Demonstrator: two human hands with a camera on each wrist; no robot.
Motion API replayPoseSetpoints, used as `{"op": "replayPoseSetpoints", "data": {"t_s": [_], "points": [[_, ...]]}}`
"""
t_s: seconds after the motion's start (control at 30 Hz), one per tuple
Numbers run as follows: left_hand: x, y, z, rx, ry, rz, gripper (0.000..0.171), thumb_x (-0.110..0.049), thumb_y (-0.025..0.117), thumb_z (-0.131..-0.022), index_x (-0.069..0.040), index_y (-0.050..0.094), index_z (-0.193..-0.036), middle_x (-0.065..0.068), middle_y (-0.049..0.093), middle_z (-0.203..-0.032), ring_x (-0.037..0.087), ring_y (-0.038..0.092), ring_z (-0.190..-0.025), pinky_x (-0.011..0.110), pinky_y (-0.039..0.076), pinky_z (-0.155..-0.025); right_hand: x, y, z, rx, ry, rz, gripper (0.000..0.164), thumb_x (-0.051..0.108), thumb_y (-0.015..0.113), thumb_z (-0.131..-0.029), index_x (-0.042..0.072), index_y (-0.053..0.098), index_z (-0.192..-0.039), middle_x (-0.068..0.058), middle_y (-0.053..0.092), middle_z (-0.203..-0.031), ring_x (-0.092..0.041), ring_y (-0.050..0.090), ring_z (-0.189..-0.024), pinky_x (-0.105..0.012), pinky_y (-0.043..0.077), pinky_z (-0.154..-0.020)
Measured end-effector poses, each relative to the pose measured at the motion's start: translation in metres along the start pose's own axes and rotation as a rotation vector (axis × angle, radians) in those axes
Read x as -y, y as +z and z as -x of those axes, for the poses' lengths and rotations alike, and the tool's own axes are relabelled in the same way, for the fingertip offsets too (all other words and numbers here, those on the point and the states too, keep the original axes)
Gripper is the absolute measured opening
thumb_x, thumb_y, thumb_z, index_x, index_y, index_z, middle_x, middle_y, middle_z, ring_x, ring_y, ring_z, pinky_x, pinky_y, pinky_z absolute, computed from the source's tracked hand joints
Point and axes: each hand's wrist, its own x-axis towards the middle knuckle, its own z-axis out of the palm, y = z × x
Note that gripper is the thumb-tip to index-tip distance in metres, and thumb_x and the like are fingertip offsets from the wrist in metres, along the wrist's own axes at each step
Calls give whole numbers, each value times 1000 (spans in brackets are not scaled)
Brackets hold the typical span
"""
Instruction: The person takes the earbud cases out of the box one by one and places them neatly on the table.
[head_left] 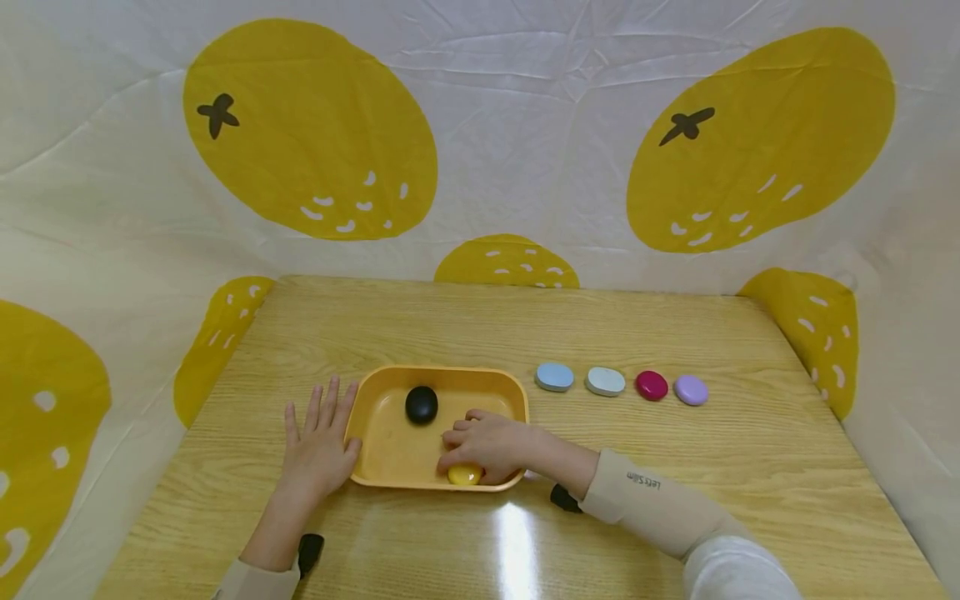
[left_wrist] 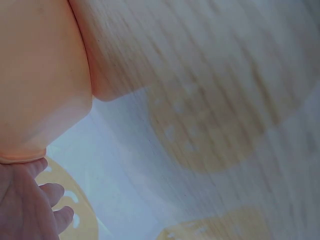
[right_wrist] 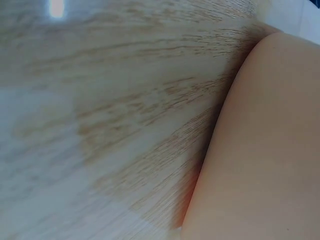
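Note:
An orange-yellow rectangular tray point(head_left: 397, 481) with rounded corners lies on the table between my hands. My left hand point(head_left: 318, 446) rests at its left side, fingers straight and spread, the thumb side against the rim. In the left wrist view, the left hand point(left_wrist: 25, 202) shows at the tray's edge. My right hand point(head_left: 486, 446) reaches down into the right part of the tray. Its bent fingers grip a smooth yellow pebble-like piece point(head_left: 465, 475), partly covered by the hand. A black rounded piece point(head_left: 422, 405) sits in the tray, left of the right hand.
To the right of the tray, a row of smooth pieces lies on the wooden table point(head_left: 637, 333): light blue point(head_left: 554, 377), pale grey-blue point(head_left: 605, 382), crimson point(head_left: 652, 385) and lilac point(head_left: 691, 390). A white cloth point(head_left: 517, 167) with yellow fruit prints hangs behind and beside the table.

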Motion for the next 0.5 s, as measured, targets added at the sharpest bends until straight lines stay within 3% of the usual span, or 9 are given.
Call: {"op": "replayPoseSetpoints", "data": {"t_s": [0.3, 0.5], "points": [[0, 0, 0, 6, -4, 1, 68, -23, 48, -90, -9, 14, -147, 19, 3, -152, 37, -3, -138, 61, -11, -104, -3, 1, 0, -20, 21, -45, 50, 38, 71, -75, 38, 53, -121, 9, 50, -110, -10, 47, -102, -34, 38, -93], [1, 1, -1, 9, -7, 9, 68, -23, 47, -90, -9, 13, -147, 18, 3, -152, 38, -2, -138, 59, -16, -103, -14, -11, 9, -117, 79, -92, 53, 37, 70, -71, 34, 53, -121, 6, 50, -109, -13, 48, -100, -36, 37, -94]]}}
